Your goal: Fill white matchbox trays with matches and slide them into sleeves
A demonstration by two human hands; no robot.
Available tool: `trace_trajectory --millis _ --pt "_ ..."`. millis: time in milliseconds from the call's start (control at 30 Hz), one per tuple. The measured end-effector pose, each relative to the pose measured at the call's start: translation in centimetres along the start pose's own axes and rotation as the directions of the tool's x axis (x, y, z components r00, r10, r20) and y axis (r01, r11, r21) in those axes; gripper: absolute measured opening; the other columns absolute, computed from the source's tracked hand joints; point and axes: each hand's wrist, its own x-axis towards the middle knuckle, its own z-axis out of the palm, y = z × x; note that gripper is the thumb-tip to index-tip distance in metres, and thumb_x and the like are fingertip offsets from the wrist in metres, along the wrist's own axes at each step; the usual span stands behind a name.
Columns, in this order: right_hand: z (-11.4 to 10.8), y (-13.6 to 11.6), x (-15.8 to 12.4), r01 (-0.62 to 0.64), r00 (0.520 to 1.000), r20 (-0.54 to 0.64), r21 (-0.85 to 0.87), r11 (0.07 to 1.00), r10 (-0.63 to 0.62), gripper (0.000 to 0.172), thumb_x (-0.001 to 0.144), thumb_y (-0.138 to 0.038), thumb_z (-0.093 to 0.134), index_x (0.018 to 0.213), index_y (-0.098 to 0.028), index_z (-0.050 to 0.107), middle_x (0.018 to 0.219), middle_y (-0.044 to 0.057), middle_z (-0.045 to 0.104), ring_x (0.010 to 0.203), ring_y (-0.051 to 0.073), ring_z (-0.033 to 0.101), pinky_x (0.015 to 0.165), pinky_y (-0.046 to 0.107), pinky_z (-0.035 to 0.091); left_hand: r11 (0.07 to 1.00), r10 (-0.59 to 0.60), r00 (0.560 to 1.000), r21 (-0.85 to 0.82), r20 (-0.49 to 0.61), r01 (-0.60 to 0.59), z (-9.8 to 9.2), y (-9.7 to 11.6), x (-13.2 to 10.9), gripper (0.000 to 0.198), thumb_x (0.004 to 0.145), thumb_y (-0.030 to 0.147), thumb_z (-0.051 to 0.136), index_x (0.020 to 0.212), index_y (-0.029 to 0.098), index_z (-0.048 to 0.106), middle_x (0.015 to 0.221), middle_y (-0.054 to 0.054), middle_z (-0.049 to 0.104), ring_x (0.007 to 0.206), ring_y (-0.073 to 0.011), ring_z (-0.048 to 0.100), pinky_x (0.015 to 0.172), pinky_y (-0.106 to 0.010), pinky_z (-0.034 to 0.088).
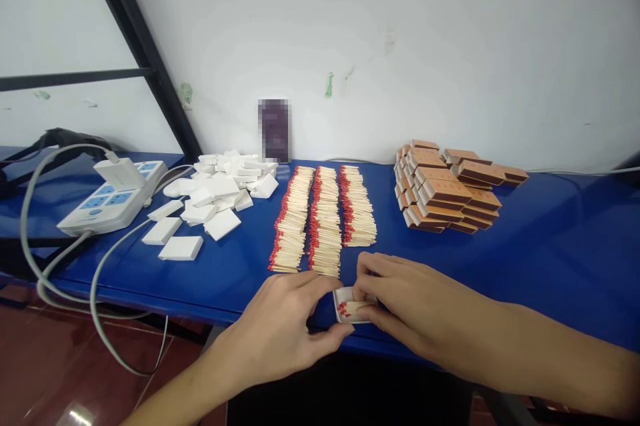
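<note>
A small white matchbox tray (343, 293) lies at the front edge of the blue table. My left hand (285, 323) pinches its left end between thumb and fingers. Inside the tray are red-headed matches (351, 308), and my right hand (410, 299) has its bent thumb and fingers closed on their plain ends. Its fingers partly hide the tray's right side. Just beyond my hands, more matches lie in three long rows: a left row (293, 219), a middle row (325, 219) and a shorter right row (358, 209).
White box trays (215, 189) are heaped at the left. Brown matchboxes (445, 189) are stacked at the right, near the wall. A power strip (115, 196) with looping cables sits far left beside a black metal frame (150, 59). A blurred dark rectangle (275, 131) leans on the wall.
</note>
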Motion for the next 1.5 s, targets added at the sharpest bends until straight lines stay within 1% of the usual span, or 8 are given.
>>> trace_trajectory --millis 267,467,600,767,1000,1267,1367,1500 --pt "-0.9 0.4 0.0 0.016 0.997 0.069 -0.043 0.999 -0.013 0.026 0.104 -0.031 0.045 0.091 -0.022 0.065 0.09 0.001 0.061 0.082 0.019 0.057 0.084 0.04 0.038 1.0 -0.006 1.0 -0.002 -0.001 0.006 -0.2 -0.1 -0.4 0.025 0.089 0.036 0.071 0.108 0.021 0.066 0.103 -0.002 0.066 0.089 -0.0205 0.065 0.076 -0.032 0.052" --pt "-1.7 0.1 0.4 -0.067 0.986 0.155 0.0 0.998 0.066 0.029 0.103 -0.034 0.048 0.085 -0.019 0.065 0.088 0.003 0.062 0.078 0.019 0.059 0.069 0.032 0.041 1.0 -0.016 0.999 -0.003 0.032 0.016 -0.1 -0.2 -0.2 0.025 0.089 0.037 0.071 0.109 0.022 0.066 0.102 -0.002 0.065 0.091 -0.0222 0.066 0.076 -0.035 0.054" --pt "-1.6 -0.2 0.6 -0.082 0.985 0.156 0.054 0.995 0.073 0.029 0.102 -0.032 0.051 0.078 -0.019 0.063 0.085 0.001 0.062 0.075 0.017 0.059 0.066 0.029 0.041 1.0 -0.018 0.999 -0.008 0.042 0.018 -0.3 -0.2 -0.2 0.026 0.089 0.037 0.071 0.11 0.023 0.067 0.105 -0.003 0.066 0.094 -0.0223 0.067 0.079 -0.036 0.056" --pt "-2.2 0.0 0.1 -0.115 0.98 0.175 0.132 0.985 0.092 0.022 0.101 -0.034 0.051 0.091 -0.024 0.068 0.091 0.0 0.063 0.084 0.017 0.061 0.073 0.029 0.043 0.999 0.039 0.999 -0.023 -0.005 -0.039 -0.1 -0.5 -0.3 0.033 0.09 0.035 0.07 0.12 0.02 0.066 0.122 -0.004 0.068 0.108 -0.0228 0.068 0.094 -0.036 0.055" --pt "-3.0 0.4 -0.3 -0.124 0.977 0.188 0.128 0.984 0.099 0.027 0.102 -0.037 0.047 0.098 -0.024 0.07 0.094 0.001 0.065 0.088 0.017 0.062 0.077 0.031 0.045 0.998 0.062 0.997 -0.009 -0.047 -0.063 0.4 -0.9 -0.5 0.044 0.09 0.032 0.07 0.131 0.02 0.06 0.125 -0.005 0.069 0.109 -0.0235 0.069 0.096 -0.037 0.056" --pt "-3.5 0.2 -0.5 -0.02 0.99 0.141 0.147 0.989 -0.001 0.021 0.098 -0.026 0.052 0.096 -0.024 0.073 0.092 0.002 0.067 0.085 0.018 0.065 0.074 0.029 0.046 0.994 0.103 0.988 0.025 0.115 -0.107 -0.3 -0.6 -0.5 0.037 0.099 0.03 0.059 0.135 0.035 0.055 0.125 -0.003 0.059 0.105 -0.022 0.064 0.088 -0.038 0.056" --pt "-4.2 1.4 -0.3 0.023 0.994 0.099 0.121 0.992 -0.036 0.019 0.097 -0.026 0.053 0.092 -0.023 0.072 0.088 0.002 0.067 0.081 0.016 0.064 0.072 0.027 0.046 0.991 0.115 0.988 0.051 0.105 -0.12 -0.3 -0.6 -0.6 0.033 0.102 0.029 0.053 0.134 0.035 0.054 0.128 -0.004 0.055 0.106 -0.022 0.063 0.088 -0.039 0.055" --pt "-4.0 4.1 0.1 -0.053 0.998 -0.036 -0.058 0.997 0.051 0.017 0.092 -0.033 0.058 0.096 -0.021 0.069 0.084 0.003 0.066 0.076 0.018 0.061 0.066 0.028 0.043 0.984 0.11 0.985 0.125 0.134 -0.127 -0.4 -0.4 -0.6 0.026 0.104 0.029 0.048 0.128 0.031 0.058 0.129 -0.008 0.052 0.104 -0.0239 0.063 0.084 -0.04 0.056"
